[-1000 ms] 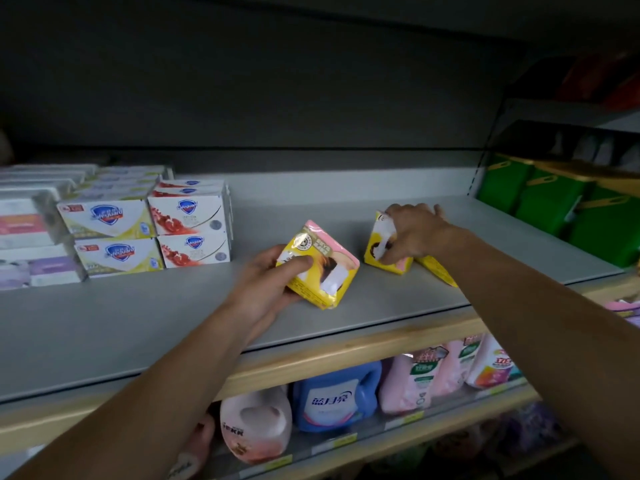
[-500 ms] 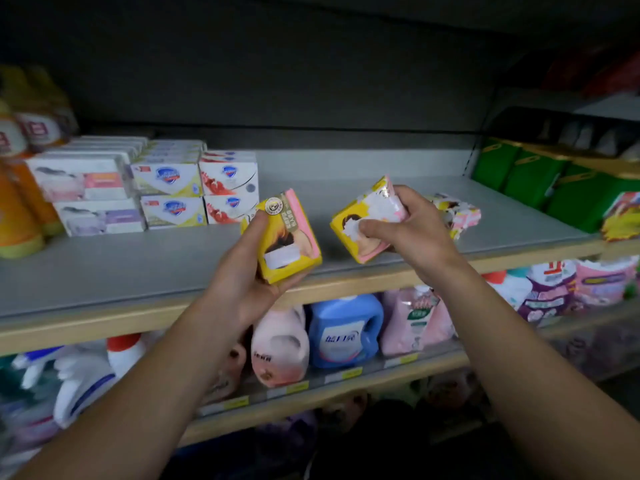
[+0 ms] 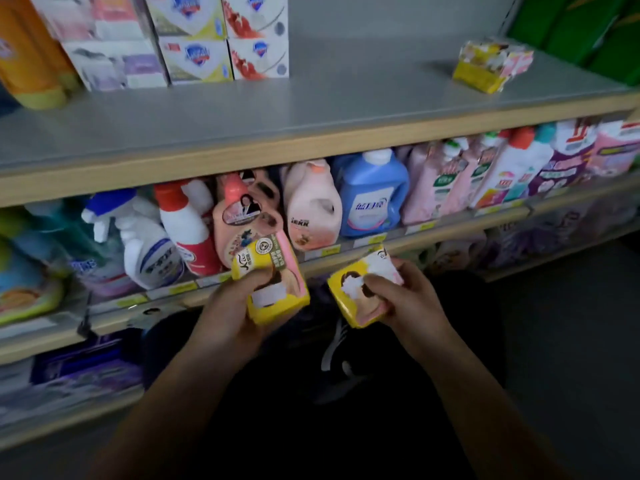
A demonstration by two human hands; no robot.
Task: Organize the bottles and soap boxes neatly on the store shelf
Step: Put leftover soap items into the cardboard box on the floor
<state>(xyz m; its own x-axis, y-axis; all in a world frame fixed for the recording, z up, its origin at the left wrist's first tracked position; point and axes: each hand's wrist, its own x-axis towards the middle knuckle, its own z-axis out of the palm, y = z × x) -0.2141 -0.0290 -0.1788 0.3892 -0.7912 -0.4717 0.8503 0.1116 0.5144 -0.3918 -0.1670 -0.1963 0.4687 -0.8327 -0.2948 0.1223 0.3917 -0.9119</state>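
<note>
My left hand grips a yellow and pink soap pack, held low in front of the lower shelf. My right hand grips a second yellow and pink soap pack beside it, a short gap apart. One more pack of the same kind lies tilted on the grey upper shelf at the right. White soap boxes stand stacked in rows at the shelf's back left, next to orange bottles.
Below the wooden shelf edge stands a row of detergent bottles: white spray bottles, a pink jug, a blue jug, pink refill pouches. Green packages sit at the upper right. My shoe shows below.
Both hands have lifted a soap pack off the upper shelf and brought them down and toward me, now below shelf level. The view has tipped downward.
</note>
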